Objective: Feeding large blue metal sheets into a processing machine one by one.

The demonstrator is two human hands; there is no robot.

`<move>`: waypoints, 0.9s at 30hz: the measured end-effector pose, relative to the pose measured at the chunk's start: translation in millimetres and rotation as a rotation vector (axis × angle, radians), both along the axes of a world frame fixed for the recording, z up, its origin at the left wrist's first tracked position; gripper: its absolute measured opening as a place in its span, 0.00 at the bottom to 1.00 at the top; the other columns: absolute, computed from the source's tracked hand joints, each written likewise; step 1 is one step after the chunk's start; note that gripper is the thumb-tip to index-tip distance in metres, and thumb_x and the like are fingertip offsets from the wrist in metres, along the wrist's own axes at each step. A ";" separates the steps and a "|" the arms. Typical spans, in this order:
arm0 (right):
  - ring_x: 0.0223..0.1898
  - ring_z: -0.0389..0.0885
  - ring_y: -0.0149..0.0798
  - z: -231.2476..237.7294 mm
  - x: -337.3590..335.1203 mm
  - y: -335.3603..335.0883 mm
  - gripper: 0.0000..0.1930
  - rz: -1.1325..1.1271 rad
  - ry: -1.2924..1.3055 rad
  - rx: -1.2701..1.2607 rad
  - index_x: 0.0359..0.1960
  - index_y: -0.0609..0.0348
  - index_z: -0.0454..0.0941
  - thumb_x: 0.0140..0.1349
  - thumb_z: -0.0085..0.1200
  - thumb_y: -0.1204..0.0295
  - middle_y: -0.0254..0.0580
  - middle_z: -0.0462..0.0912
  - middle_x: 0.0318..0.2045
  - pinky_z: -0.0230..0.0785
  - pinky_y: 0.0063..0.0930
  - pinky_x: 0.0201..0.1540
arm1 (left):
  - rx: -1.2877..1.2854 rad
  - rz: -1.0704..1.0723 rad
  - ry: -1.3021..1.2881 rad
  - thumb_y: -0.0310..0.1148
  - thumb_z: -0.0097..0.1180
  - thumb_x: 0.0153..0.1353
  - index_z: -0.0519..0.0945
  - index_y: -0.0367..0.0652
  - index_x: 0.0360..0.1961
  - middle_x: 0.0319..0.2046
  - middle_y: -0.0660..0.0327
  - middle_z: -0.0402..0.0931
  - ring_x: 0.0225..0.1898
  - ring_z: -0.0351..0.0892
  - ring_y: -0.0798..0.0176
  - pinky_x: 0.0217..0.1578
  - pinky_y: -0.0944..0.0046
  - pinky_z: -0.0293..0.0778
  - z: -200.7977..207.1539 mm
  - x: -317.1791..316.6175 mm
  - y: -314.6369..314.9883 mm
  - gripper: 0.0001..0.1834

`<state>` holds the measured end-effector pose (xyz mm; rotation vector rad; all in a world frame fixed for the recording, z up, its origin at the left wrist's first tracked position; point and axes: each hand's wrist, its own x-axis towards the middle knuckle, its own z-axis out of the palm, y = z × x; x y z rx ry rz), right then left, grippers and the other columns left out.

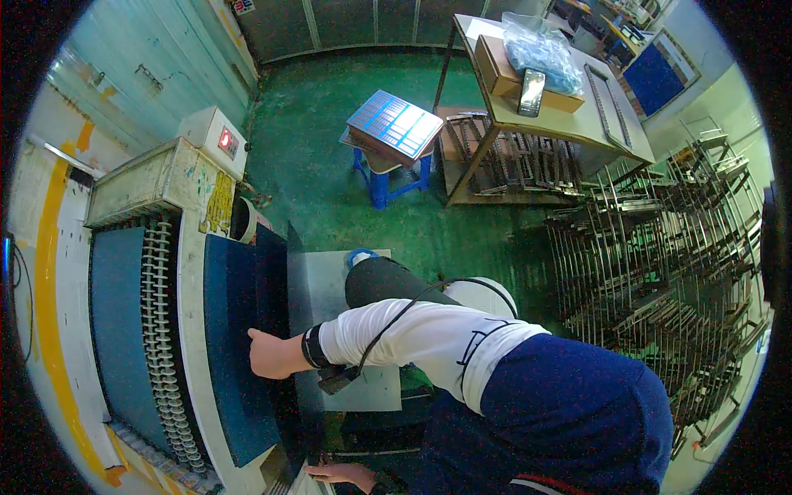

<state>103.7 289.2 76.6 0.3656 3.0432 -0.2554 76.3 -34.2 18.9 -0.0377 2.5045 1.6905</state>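
Observation:
My right hand [276, 355] reaches left from a white sleeve, with a dark strap and a small cabled device at the wrist. Its thumb points out and the other fingers look curled. It lies against dark blue panels [235, 289] standing along the front of a machine; what the fingers grip is hidden. Low in the view, my left hand [342, 473] is partly cut off by my body. Its fingers stretch toward the lower edge of the panels, thumb apart. Beside the panels, the machine's row of pale rollers [161, 330] runs along a blue sheet [120, 322].
A blue stool [379, 188] bears a stack of patterned panels [396, 124]. Farther right, a table [536, 124] holds a cardboard box, plastic bag and phone. Metal racks [652, 289] crowd the right side. A pale board [363, 388] lies below my right arm.

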 end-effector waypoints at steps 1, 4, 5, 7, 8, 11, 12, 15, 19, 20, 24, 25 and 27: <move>0.38 0.79 0.42 1.1 -0.4 -0.1 0.09 0.005 0.002 -0.002 0.30 0.53 0.85 0.49 0.58 0.65 0.40 0.84 0.34 0.57 0.44 0.54 | -0.015 -0.012 0.019 0.56 0.36 0.67 0.60 0.34 0.62 0.50 0.44 0.68 0.48 0.71 0.50 0.50 0.52 0.69 0.2 0.3 -1.3 0.36; 0.36 0.79 0.42 7.2 2.2 -0.7 0.09 0.015 0.007 -0.026 0.29 0.53 0.85 0.48 0.58 0.65 0.39 0.84 0.32 0.57 0.43 0.54 | 0.003 0.007 0.017 0.56 0.37 0.67 0.60 0.35 0.63 0.50 0.44 0.68 0.48 0.72 0.50 0.50 0.51 0.69 -2.1 -1.8 -4.4 0.36; 0.36 0.79 0.42 9.8 3.3 -1.1 0.08 0.017 0.008 -0.036 0.28 0.52 0.85 0.48 0.58 0.65 0.38 0.84 0.31 0.57 0.43 0.54 | 0.019 0.022 0.006 0.56 0.37 0.67 0.60 0.36 0.63 0.51 0.44 0.68 0.47 0.72 0.50 0.50 0.51 0.69 -4.1 -3.5 -5.4 0.36; 0.35 0.80 0.41 13.2 0.2 -3.9 0.08 0.020 0.036 -0.002 0.27 0.52 0.85 0.48 0.59 0.65 0.37 0.84 0.30 0.57 0.43 0.52 | -0.200 -0.084 0.056 0.39 0.39 0.67 0.58 0.38 0.65 0.51 0.57 0.71 0.54 0.68 0.60 0.60 0.54 0.60 -35.6 -27.7 -37.7 0.27; 0.34 0.80 0.40 9.4 2.0 -3.1 0.08 0.014 0.041 0.012 0.27 0.52 0.85 0.47 0.59 0.65 0.37 0.84 0.29 0.57 0.43 0.52 | -0.204 -0.085 0.056 0.39 0.39 0.67 0.59 0.38 0.65 0.51 0.57 0.71 0.54 0.68 0.60 0.60 0.54 0.60 -40.3 -27.3 -38.0 0.27; 0.34 0.79 0.40 0.4 18.0 5.4 0.08 -0.020 0.007 0.011 0.27 0.51 0.85 0.47 0.59 0.65 0.37 0.84 0.29 0.57 0.43 0.50 | -0.008 0.014 0.013 0.55 0.39 0.67 0.62 0.35 0.62 0.49 0.44 0.69 0.47 0.72 0.49 0.50 0.51 0.70 -16.1 1.5 1.9 0.35; 0.33 0.79 0.39 3.2 16.7 4.8 0.08 -0.015 0.018 0.013 0.27 0.51 0.85 0.47 0.59 0.65 0.36 0.84 0.29 0.57 0.43 0.50 | -0.044 -0.060 0.078 0.55 0.39 0.67 0.62 0.35 0.61 0.49 0.44 0.69 0.47 0.72 0.49 0.50 0.51 0.70 -31.3 -10.3 -12.0 0.34; 0.33 0.79 0.39 10.8 4.7 -2.5 0.08 0.021 0.047 0.021 0.27 0.51 0.85 0.47 0.58 0.65 0.36 0.84 0.30 0.57 0.42 0.49 | -0.106 -0.178 0.241 0.54 0.41 0.67 0.63 0.35 0.61 0.49 0.45 0.69 0.46 0.73 0.50 0.49 0.52 0.71 -97.0 -57.9 -74.7 0.34; 0.35 0.79 0.40 12.2 2.6 -1.3 0.08 0.029 0.013 0.020 0.28 0.52 0.85 0.48 0.58 0.65 0.37 0.84 0.31 0.57 0.42 0.50 | -0.063 -0.185 0.265 0.52 0.43 0.67 0.63 0.35 0.61 0.50 0.46 0.70 0.47 0.73 0.51 0.47 0.55 0.72 -118.5 -73.7 -89.3 0.33; 0.36 0.79 0.40 12.9 -0.7 -1.5 0.08 0.032 0.006 0.014 0.28 0.52 0.85 0.48 0.58 0.65 0.37 0.84 0.32 0.57 0.43 0.51 | -0.056 -0.174 0.242 0.52 0.43 0.67 0.63 0.35 0.61 0.50 0.46 0.70 0.46 0.73 0.51 0.47 0.55 0.73 -119.3 -76.7 -92.7 0.32; 0.38 0.79 0.42 -4.0 1.7 -0.8 0.09 0.015 -0.005 0.005 0.30 0.53 0.85 0.49 0.58 0.65 0.39 0.84 0.34 0.57 0.44 0.54 | -0.030 -0.112 0.086 0.52 0.42 0.67 0.64 0.36 0.61 0.49 0.47 0.70 0.46 0.74 0.52 0.46 0.55 0.73 -84.5 -46.3 -59.0 0.32; 0.39 0.79 0.42 1.3 1.3 -3.1 0.10 0.020 0.002 0.008 0.30 0.53 0.85 0.49 0.58 0.65 0.39 0.84 0.34 0.57 0.44 0.55 | -0.027 -0.091 0.076 0.51 0.42 0.67 0.64 0.37 0.61 0.49 0.47 0.70 0.46 0.74 0.52 0.46 0.55 0.73 -79.1 -45.7 -59.4 0.31; 0.39 0.79 0.42 5.3 6.1 -1.4 0.10 0.015 0.002 0.013 0.31 0.54 0.85 0.50 0.58 0.64 0.39 0.84 0.35 0.57 0.44 0.55 | -0.005 -0.020 0.031 0.52 0.42 0.67 0.63 0.37 0.61 0.49 0.47 0.70 0.46 0.74 0.52 0.46 0.54 0.73 -54.5 -29.6 -38.5 0.31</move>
